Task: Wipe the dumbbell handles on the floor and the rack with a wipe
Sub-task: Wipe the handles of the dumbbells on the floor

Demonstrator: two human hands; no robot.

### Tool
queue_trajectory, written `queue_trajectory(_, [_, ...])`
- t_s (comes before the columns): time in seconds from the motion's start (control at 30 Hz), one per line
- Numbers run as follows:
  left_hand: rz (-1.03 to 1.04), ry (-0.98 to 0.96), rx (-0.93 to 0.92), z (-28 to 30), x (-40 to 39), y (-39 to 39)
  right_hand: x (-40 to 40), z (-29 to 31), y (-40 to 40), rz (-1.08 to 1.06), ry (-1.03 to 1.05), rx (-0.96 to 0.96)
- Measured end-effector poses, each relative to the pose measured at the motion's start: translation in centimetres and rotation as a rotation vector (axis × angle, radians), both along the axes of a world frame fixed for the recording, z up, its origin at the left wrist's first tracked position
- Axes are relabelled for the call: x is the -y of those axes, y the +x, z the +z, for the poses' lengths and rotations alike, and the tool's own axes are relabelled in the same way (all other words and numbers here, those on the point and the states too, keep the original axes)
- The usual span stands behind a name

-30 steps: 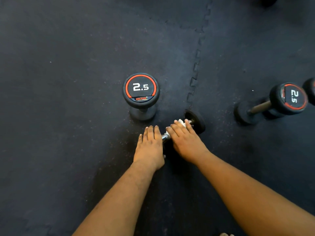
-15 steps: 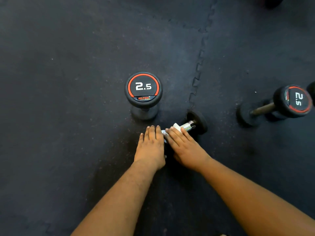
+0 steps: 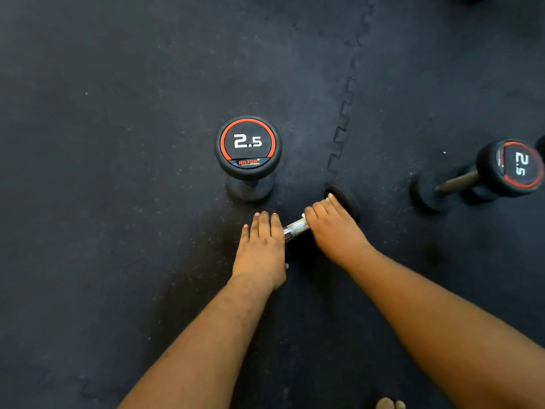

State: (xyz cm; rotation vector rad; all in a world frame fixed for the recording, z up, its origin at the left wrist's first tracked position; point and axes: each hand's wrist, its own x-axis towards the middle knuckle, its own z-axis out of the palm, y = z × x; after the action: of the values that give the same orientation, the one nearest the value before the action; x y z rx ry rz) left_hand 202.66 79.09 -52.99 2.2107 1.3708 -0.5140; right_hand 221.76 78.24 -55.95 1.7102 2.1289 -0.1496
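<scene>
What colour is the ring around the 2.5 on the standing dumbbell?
Red, on the black end of the dumbbell, in the head view.

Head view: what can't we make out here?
- Wipe: nearly all hidden under the right hand.
- Lying dumbbell's near head: covered by the left hand.
- Rack: out of frame.
- Far-right dumbbell: cut by the right edge.

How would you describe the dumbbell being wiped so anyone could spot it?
On the black floor mat, just right of the upright 2.5 dumbbell, it lies flat between both hands. Only this dumbbell shows a shiny knurled handle.
</scene>
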Motion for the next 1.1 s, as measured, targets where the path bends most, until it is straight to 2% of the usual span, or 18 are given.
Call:
queue_trajectory(0.13, [0.006,-0.023,0.002,0.1,-0.3,0.0,-3.5,0.5,-0.7,0.001,-0.143,-0.045])
queue_trajectory(0.27, [0.023,-0.016,0.017,0.2,-0.1,-0.1,2.6,-0.3,0.3,0.002,0.036,-0.213])
queue_trajectory(0.37, [0.027,-0.015,0.015,0.1,-0.1,0.1,2.2,-0.5,-0.6,-0.008,0.022,-0.247])
queue_trajectory(0.5, [0.027,-0.048,0.007,0.3,-0.7,0.1,-1.6,0.0,-3.7,0.094,-0.083,-0.265])
queue_trajectory(0.6, [0.028,-0.056,0.025,0.2,-0.8,-0.1,1.7,-0.6,-3.1,0.134,0.003,-0.373])
queue_trajectory(0.7, [0.024,-0.049,0.022,0.0,-0.7,-0.1,3.9,-1.3,-2.0,0.176,0.097,-0.339])
queue_trajectory(0.9, [0.020,-0.061,0.007,0.2,-1.0,0.0,-2.0,-0.9,-5.1,0.102,-0.027,-0.274])
queue_trajectory(1.1, [0.017,-0.054,0.033,0.0,-0.6,-0.2,2.4,-1.5,-3.3,0.102,0.182,-0.497])
